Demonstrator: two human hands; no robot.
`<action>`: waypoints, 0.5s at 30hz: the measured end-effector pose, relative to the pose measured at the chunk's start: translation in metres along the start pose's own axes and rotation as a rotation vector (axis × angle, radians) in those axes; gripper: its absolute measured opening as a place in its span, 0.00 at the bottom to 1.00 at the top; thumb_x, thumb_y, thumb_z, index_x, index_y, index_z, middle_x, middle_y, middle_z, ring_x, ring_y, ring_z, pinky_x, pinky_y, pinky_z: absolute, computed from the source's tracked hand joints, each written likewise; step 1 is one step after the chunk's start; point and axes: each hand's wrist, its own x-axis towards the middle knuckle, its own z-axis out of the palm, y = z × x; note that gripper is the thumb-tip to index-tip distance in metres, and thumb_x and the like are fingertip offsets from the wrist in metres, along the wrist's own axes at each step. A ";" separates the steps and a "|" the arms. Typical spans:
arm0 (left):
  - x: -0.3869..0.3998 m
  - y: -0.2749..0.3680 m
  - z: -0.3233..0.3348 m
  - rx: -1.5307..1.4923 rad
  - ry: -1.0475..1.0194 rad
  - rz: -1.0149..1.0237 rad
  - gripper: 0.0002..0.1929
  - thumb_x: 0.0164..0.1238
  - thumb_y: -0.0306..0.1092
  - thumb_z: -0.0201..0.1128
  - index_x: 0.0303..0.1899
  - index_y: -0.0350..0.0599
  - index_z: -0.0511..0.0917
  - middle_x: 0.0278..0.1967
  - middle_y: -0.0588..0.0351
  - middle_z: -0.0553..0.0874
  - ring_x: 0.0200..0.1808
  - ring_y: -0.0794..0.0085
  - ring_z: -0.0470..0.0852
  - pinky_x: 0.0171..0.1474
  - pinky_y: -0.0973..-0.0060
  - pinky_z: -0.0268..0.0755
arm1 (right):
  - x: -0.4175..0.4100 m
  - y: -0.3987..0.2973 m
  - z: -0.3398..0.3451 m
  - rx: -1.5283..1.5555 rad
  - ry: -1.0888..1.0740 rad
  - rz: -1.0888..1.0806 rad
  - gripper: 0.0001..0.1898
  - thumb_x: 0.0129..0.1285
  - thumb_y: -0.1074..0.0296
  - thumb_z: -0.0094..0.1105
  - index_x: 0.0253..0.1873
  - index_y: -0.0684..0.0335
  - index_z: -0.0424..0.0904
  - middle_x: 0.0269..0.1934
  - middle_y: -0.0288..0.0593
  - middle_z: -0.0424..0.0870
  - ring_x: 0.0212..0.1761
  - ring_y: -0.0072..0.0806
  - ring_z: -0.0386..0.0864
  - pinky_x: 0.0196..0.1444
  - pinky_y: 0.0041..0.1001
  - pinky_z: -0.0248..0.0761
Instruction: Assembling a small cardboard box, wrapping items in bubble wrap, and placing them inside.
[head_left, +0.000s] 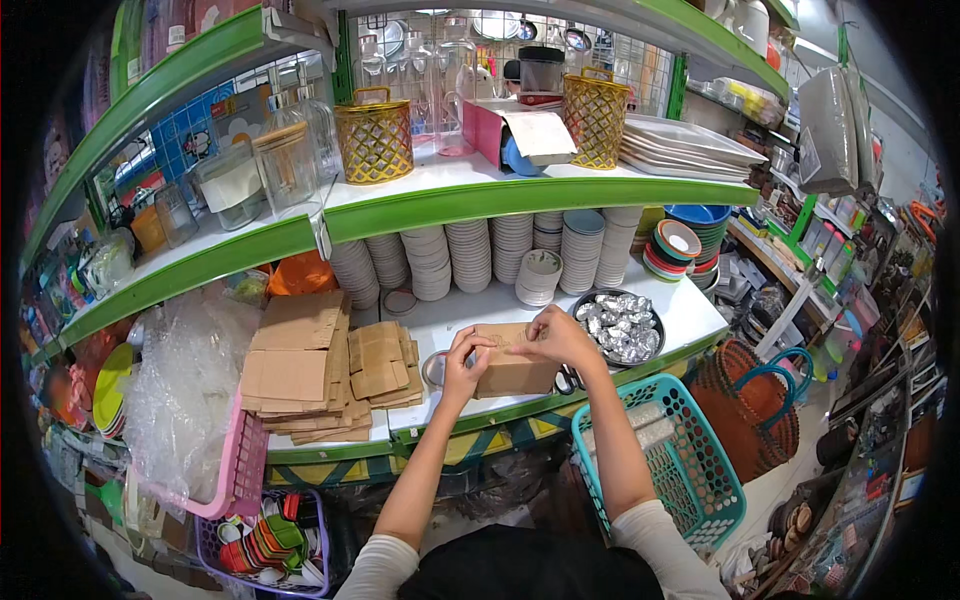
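A small brown cardboard box (517, 376) rests on the white shelf in front of me. My left hand (466, 358) grips its top left corner, fingers over the top and thumb near the front edge. At the upper right of the box, my right hand (559, 337) has thumb and fingers bent against the top; what lies between the fingertips is too small to tell. A tape roll (433, 369), partly hidden by my left hand, lies left of the box. Dark scissors handles (568, 380) show beside my right wrist.
Flattened cardboard boxes (292, 360) are stacked at left, beside a pink basket (244, 457) of clear plastic. A dark pan (660, 330) holds foil-wrapped pieces. Stacked bowls (470, 255) line the back. Below right is a teal basket (731, 499); a green-edged shelf (540, 212) overhangs.
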 end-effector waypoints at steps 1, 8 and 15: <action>0.000 0.001 0.000 0.000 -0.001 0.000 0.09 0.57 0.29 0.61 0.39 0.39 0.81 0.53 0.48 0.74 0.55 0.64 0.75 0.59 0.72 0.67 | 0.001 -0.006 0.000 0.005 -0.035 0.138 0.25 0.39 0.45 0.77 0.23 0.63 0.78 0.35 0.47 0.77 0.33 0.37 0.78 0.38 0.32 0.73; 0.002 -0.007 -0.004 -0.020 -0.004 0.017 0.09 0.59 0.30 0.61 0.40 0.39 0.80 0.53 0.48 0.73 0.56 0.64 0.75 0.60 0.72 0.66 | -0.004 0.000 0.009 -0.006 0.047 0.059 0.26 0.39 0.45 0.77 0.24 0.64 0.78 0.36 0.47 0.77 0.33 0.38 0.78 0.39 0.33 0.73; -0.001 -0.002 0.000 -0.004 0.004 0.009 0.08 0.59 0.30 0.61 0.39 0.39 0.81 0.52 0.47 0.73 0.57 0.62 0.73 0.60 0.72 0.64 | -0.005 0.007 0.018 0.081 0.127 0.050 0.25 0.40 0.45 0.76 0.24 0.63 0.77 0.33 0.44 0.74 0.34 0.37 0.77 0.38 0.32 0.73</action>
